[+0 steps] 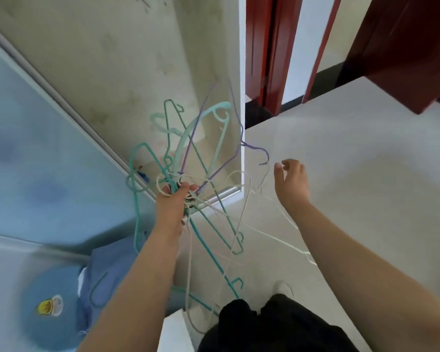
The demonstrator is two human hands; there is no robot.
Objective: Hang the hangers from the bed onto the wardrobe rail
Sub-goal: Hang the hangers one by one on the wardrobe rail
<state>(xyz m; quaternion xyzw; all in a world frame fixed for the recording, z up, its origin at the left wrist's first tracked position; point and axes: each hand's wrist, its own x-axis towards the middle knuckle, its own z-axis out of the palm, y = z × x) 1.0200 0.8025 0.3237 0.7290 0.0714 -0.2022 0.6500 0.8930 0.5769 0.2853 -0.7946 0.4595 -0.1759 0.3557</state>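
My left hand [174,199] grips a tangled bunch of hangers [188,158] by their hooks; they are teal, mint, purple and white, and fan out above and below the fist. My right hand [290,182] hovers to the right of the bunch with fingers loosely spread, just beside the purple hanger's hook [261,154] and holding nothing. One more teal hanger [98,290] lies on blue cloth on the bed [15,262] at the lower left. The wardrobe rail is not in view.
A white wardrobe panel [163,59] stands straight ahead, its edge right behind the hangers. A dark red door [404,47] and frame [272,47] are at the upper right. Pale tiled floor [353,148] spreads to the right. A blue pillow with a duck picture [48,306] lies on the bed.
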